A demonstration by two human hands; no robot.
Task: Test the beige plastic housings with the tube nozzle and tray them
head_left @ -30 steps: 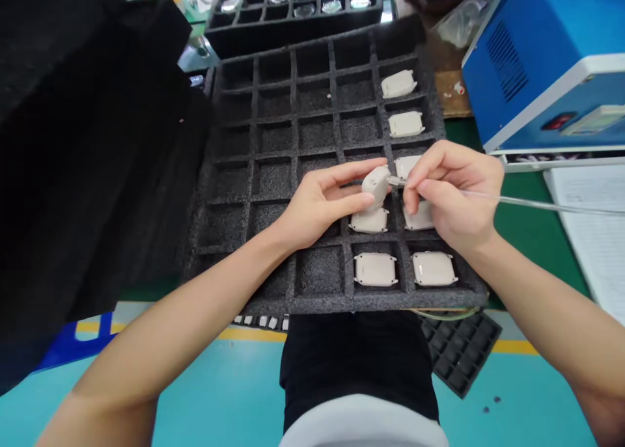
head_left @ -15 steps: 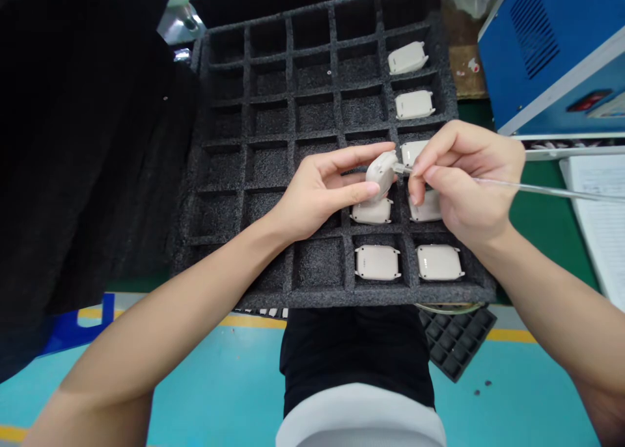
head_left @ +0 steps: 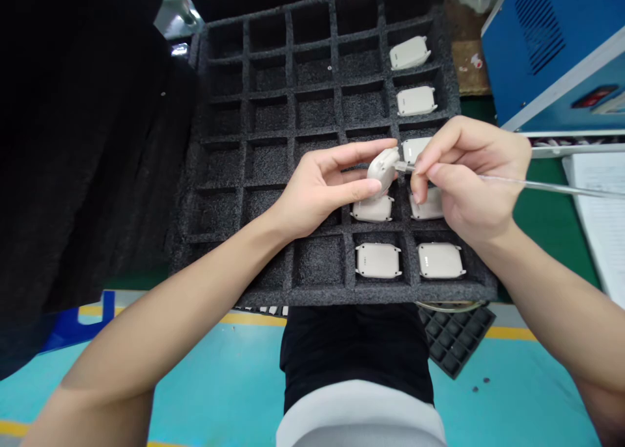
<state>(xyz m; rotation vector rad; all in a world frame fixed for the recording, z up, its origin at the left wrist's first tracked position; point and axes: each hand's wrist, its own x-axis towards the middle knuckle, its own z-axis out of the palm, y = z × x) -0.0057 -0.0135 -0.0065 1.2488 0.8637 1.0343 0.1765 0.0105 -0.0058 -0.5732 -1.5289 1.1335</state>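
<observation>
My left hand (head_left: pixel 325 190) pinches a beige watch case (head_left: pixel 382 166) between thumb and fingers, tilted on its edge above the black foam tray (head_left: pixel 293 296). My right hand (head_left: pixel 471 177) is closed around a thin clear tube (head_left: pixel 551 185). The tube's tip meets or nearly meets the right side of the held case; exact contact is too small to tell. Below the held case, another watch case (head_left: pixel 374 209) lies in its compartment. More cases, such as this one (head_left: pixel 441 261), lie flat in the two right-hand columns, some partly covered by my right hand.
A blue machine (head_left: pixel 551 50) stands at the back right, with paper sheets (head_left: pixel 600 219) in front of it on the green bench. Dark cloth (head_left: pixel 83 141) fills the left side. A smaller black tray (head_left: pixel 456 336) is lower down, below the bench edge.
The view has shifted very slightly. Both hands keep their grips, and the held case and tube stay almost in the same place.
</observation>
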